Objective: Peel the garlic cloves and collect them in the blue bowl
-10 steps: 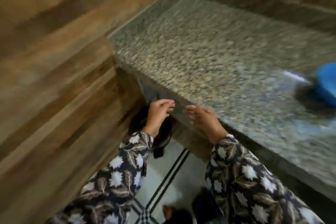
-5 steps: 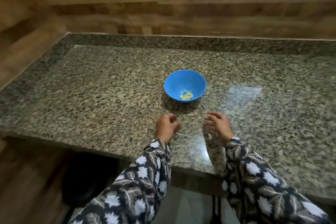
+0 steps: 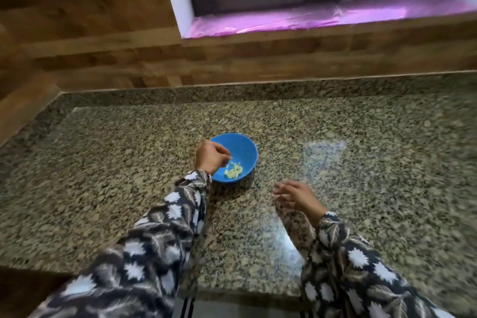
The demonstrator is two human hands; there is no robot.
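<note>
The blue bowl (image 3: 245,148) stands on the granite counter (image 3: 103,178), a little left of centre. A small heap of pale peeled garlic cloves (image 3: 233,172) lies in its bottom. My left hand (image 3: 210,156) hangs over the bowl's left rim with the fingers pinched together, and a small pale piece shows at the fingertips. My right hand (image 3: 296,195) hovers just above the counter to the right of the bowl and nearer to me, fingers spread, holding nothing. No unpeeled garlic is in view.
A wood-panelled wall (image 3: 90,46) runs along the back and left of the counter. Above it is a window with a purple-lined sill (image 3: 309,19). The counter's front edge (image 3: 245,294) lies close to my body.
The view swung from the counter's left corner up to the whole counter. My left hand moved forward from the near edge to over the bowl. My right hand shifted right and opened.
</note>
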